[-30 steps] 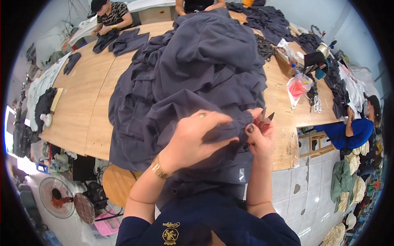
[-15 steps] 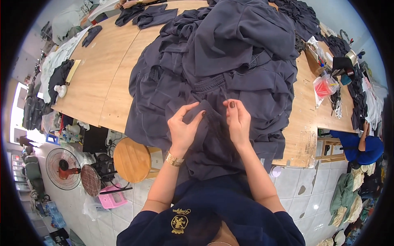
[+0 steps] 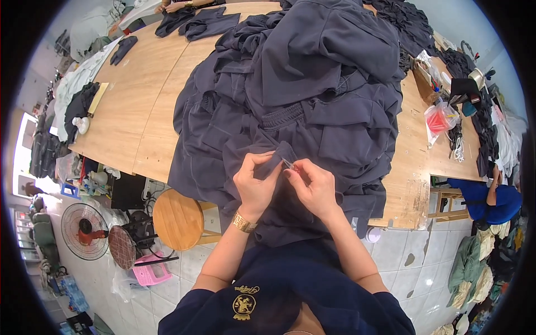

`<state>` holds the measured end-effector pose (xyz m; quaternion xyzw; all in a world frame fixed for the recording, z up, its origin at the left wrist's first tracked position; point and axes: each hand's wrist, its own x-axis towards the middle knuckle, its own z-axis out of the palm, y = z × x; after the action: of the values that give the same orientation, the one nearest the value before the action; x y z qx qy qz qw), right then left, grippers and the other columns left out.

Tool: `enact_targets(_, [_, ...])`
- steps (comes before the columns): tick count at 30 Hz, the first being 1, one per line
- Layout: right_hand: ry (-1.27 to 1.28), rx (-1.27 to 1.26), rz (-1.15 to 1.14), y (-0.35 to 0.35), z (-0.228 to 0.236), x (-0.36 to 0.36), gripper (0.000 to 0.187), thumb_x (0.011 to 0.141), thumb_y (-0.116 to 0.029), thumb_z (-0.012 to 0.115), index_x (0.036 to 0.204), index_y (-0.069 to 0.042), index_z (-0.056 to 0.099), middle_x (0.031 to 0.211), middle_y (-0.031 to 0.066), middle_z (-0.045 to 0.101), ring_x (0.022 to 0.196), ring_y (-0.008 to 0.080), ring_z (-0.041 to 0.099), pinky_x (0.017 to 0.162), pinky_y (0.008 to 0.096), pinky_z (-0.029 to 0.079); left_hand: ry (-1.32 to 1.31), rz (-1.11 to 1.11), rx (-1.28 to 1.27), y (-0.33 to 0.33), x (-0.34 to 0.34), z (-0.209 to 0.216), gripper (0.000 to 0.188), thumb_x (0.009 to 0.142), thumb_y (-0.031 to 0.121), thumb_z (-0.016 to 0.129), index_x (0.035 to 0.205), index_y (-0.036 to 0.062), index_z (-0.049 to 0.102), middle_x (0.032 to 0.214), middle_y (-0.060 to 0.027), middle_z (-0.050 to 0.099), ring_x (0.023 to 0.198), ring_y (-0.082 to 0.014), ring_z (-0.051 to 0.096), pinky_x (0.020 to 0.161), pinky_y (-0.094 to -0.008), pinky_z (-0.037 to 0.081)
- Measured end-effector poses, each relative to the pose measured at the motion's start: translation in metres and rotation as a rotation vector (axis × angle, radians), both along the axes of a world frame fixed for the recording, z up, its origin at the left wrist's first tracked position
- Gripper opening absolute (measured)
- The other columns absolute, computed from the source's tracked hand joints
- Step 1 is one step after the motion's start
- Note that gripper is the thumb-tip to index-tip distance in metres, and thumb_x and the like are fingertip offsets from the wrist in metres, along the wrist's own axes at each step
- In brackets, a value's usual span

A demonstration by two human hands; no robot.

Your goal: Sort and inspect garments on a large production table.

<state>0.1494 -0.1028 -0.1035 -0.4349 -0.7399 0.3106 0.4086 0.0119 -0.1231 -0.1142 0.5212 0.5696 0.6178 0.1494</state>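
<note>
A dark grey garment (image 3: 304, 146) with a gathered elastic waistband (image 3: 282, 115) lies over the near side of a big heap of like cloth. My left hand (image 3: 254, 181) pinches a folded edge of this garment between thumb and fingers. Close beside it, my right hand (image 3: 314, 187) is closed around a small, thin, shiny pointed tool (image 3: 288, 164); its exact kind is too small to make out. The tool's tip meets the cloth edge at my left fingertips. Most of the tool is hidden in the right fingers.
The heap of dark garments (image 3: 329, 61) covers the middle of the wooden table (image 3: 151, 106). At the right stand a clear bag with something red (image 3: 441, 118) and white cord (image 3: 459, 149). A round wooden stool (image 3: 177, 219) and a fan (image 3: 85, 230) are at left. Another person's hands (image 3: 174, 6) show at far left.
My right hand has come down and left, bringing the tool's tip to the cloth. The left hand has moved slightly down and right, still pinching the garment.
</note>
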Motion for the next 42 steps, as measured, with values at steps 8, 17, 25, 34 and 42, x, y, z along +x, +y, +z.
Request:
enact_targets(8, [-0.078,0.133,0.003,0.004,0.005,0.003,0.020,0.080,-0.023,0.068,0.080,-0.005,0.060,0.064,0.0045,0.059,0.050,0.0199,0.057,0.045,0.0291,0.041,0.026,-0.016,0.047,0.000,-0.001,-0.001,0.021,0.070,-0.005,0.073,0.084,0.0000,0.058,0.091,-0.0103,0.068,0.083,-0.0173,0.067,0.074,-0.0264,0.052])
enact_targets(17, [-0.077,0.153,0.014,0.004,0.004,-0.002,0.020,0.080,-0.022,0.068,0.081,-0.004,0.060,0.066,0.0049,0.059,0.050,0.0202,0.057,0.045,0.0290,0.042,0.093,0.002,0.090,0.000,-0.003,-0.006,0.025,0.066,-0.006,0.074,0.084,0.0012,0.058,0.089,-0.0101,0.067,0.080,-0.0201,0.067,0.070,-0.0267,0.052])
enact_targets(25, [-0.028,0.167,-0.003,0.002,0.004,-0.001,0.018,0.080,-0.020,0.068,0.082,-0.004,0.061,0.066,0.0055,0.059,0.051,0.0197,0.058,0.046,0.0284,0.043,0.095,0.021,0.090,-0.003,-0.002,-0.008,0.025,0.065,-0.004,0.075,0.083,0.0016,0.058,0.089,-0.0101,0.068,0.079,-0.0203,0.067,0.069,-0.0266,0.051])
enact_targets(34, [0.326,-0.301,-0.266,0.014,-0.002,0.071,0.012,0.094,-0.014,0.051,0.094,-0.002,0.054,0.069,-0.0016,0.051,0.062,0.0037,0.042,0.054,0.0200,0.036,-0.105,0.174,-0.006,0.019,-0.054,-0.009,0.020,0.076,0.006,0.075,0.084,0.0016,0.057,0.073,0.0038,0.055,0.064,-0.0045,0.046,0.060,-0.0186,0.039])
enact_targets(42, [-0.033,-0.483,-0.041,-0.017,-0.028,0.091,0.024,0.077,-0.014,0.072,0.093,-0.003,0.058,0.057,-0.0065,0.033,0.053,0.0029,0.030,0.050,0.0197,0.028,-0.102,0.138,-0.010,0.022,-0.065,-0.010,0.020,0.077,0.007,0.074,0.084,0.0020,0.056,0.074,0.0042,0.054,0.064,-0.0023,0.045,0.060,-0.0160,0.037])
